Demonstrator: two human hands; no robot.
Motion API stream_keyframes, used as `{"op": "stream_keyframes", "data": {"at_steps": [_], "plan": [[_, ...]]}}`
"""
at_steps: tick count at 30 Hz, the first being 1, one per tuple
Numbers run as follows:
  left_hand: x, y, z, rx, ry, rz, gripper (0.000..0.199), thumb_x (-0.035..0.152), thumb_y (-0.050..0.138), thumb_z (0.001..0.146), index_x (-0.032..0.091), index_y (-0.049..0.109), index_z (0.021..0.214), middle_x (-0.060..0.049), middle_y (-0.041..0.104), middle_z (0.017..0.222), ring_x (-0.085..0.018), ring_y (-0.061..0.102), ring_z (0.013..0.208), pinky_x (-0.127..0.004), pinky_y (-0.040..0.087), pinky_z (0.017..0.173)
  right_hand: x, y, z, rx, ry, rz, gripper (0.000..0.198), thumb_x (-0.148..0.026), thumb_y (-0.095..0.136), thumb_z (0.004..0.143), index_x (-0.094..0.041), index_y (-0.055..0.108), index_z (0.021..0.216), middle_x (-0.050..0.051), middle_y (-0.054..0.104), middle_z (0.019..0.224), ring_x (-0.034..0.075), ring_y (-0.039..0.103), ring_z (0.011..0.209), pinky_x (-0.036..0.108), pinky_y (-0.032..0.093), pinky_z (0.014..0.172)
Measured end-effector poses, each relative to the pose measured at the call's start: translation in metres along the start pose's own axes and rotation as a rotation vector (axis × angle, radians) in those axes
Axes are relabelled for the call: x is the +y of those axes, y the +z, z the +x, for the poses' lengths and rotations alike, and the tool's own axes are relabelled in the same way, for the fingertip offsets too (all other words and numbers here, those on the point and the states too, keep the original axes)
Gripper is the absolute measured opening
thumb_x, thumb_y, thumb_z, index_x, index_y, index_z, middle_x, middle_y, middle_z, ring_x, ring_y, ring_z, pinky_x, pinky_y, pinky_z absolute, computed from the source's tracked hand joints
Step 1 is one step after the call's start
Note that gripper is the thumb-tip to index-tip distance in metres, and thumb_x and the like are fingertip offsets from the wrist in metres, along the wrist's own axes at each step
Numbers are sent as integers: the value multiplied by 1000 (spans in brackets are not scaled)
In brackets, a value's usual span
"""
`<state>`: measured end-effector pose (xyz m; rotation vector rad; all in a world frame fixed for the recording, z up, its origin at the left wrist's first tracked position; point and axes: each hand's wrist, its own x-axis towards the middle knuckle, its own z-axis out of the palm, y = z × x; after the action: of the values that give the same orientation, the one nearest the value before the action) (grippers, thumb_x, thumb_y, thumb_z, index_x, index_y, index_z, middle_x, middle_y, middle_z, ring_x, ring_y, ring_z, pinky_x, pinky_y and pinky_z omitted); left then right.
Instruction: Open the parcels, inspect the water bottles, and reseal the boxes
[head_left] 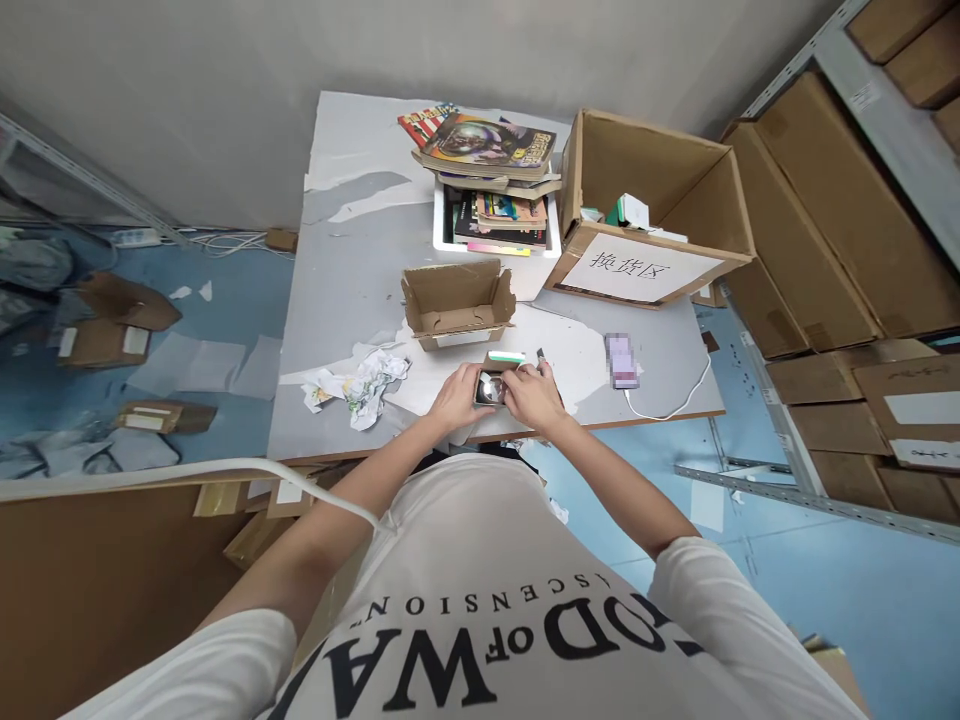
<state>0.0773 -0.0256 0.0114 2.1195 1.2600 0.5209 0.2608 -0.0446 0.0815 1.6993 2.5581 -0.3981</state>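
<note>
A small open box (490,404) lies near the table's front edge, its flap with a green-and-white edge (506,357) raised at the back. Inside it shows a shiny, silvery rounded object (491,388) whose kind I cannot make out. My left hand (455,398) grips the box's left side. At its right side, the bent fingers of my right hand (534,397) reach to the opening and touch the box or its contents. A slim dark-tipped piece (541,356) sticks up beside the right fingers; whether they hold it is unclear.
An open brown carton (457,322) stands just behind the hands. Crumpled paper (365,388) lies left, a phone (622,361) on a white cable right. Behind are a white bin (499,262) of books and magazines (491,147) and a large labelled carton (660,265). Shelves of boxes (817,220) flank the right.
</note>
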Motion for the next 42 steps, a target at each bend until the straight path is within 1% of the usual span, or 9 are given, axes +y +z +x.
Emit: {"op": "stream_keyframes", "data": {"at_steps": [4, 10, 16, 22, 28, 31, 34, 37, 42], "plan": [[-4, 13, 3, 77, -94, -144, 72, 25, 71, 60, 16, 38, 124, -12, 52, 115, -27, 55, 104, -39, 47, 86, -31, -4, 27, -63, 271, -43, 37, -45, 56, 83, -16, 57, 106, 15, 70, 99, 31, 51, 106, 45, 24, 91], [-9, 19, -2, 65, -102, -234, 68, 26, 69, 60, 16, 39, 120, -9, 55, 108, -25, 58, 93, -36, 47, 77, -49, -11, 45, -173, 324, -148, 50, -35, 70, 69, -11, 54, 110, 17, 69, 95, 30, 58, 96, 43, 29, 88], [-8, 19, -2, 104, -120, -235, 61, 28, 70, 61, 16, 44, 115, -11, 56, 108, -28, 58, 100, -38, 47, 81, -44, -49, 24, -3, 177, -111, 40, -34, 62, 71, -19, 52, 106, 11, 67, 96, 28, 58, 90, 35, 36, 74], [-1, 11, -4, 158, -133, -319, 71, 39, 78, 56, 18, 49, 117, -12, 58, 112, -32, 58, 106, -41, 47, 86, -28, -114, -6, 258, -12, 81, 31, -33, 61, 69, -22, 54, 97, 3, 61, 79, 22, 53, 77, 31, 38, 70], [-1, 10, -12, 179, -169, -318, 105, 45, 85, 46, 15, 38, 134, -19, 48, 133, -39, 47, 123, -50, 39, 101, -8, -175, -13, 549, -242, 443, 27, -29, 61, 71, -24, 53, 97, -3, 51, 72, 13, 43, 62, 29, 40, 64], [1, 3, -23, 253, -120, -340, 129, 55, 85, 40, 11, 22, 144, -26, 27, 148, -45, 23, 138, -58, 23, 110, 10, -185, -1, 588, -357, 654, 30, -39, 63, 74, -25, 53, 99, -3, 53, 78, 11, 44, 62, 28, 41, 61], [16, -15, -35, 470, -41, -416, 124, 70, 74, 51, 10, 19, 145, -27, 12, 153, -45, 4, 142, -61, 12, 112, 27, -180, 17, 618, -379, 890, 41, -56, 62, 73, -26, 54, 100, 0, 57, 86, 15, 54, 74, 30, 45, 66], [48, -38, -42, 629, 10, -680, 96, 72, 62, 66, 19, 30, 140, -21, 26, 150, -38, 22, 141, -56, 26, 110, 35, -164, 33, 583, -335, 1176, 51, -68, 61, 69, -27, 54, 98, 1, 60, 91, 18, 59, 84, 32, 48, 70], [104, -58, -47, 48, -99, -1430, 65, 58, 67, 74, 21, 49, 124, -14, 58, 123, -28, 61, 106, -43, 53, 84, 30, -128, 46, 476, -248, 1622, 52, -68, 63, 65, -27, 49, 94, 2, 66, 92, 20, 62, 80, 32, 51, 66]]}}
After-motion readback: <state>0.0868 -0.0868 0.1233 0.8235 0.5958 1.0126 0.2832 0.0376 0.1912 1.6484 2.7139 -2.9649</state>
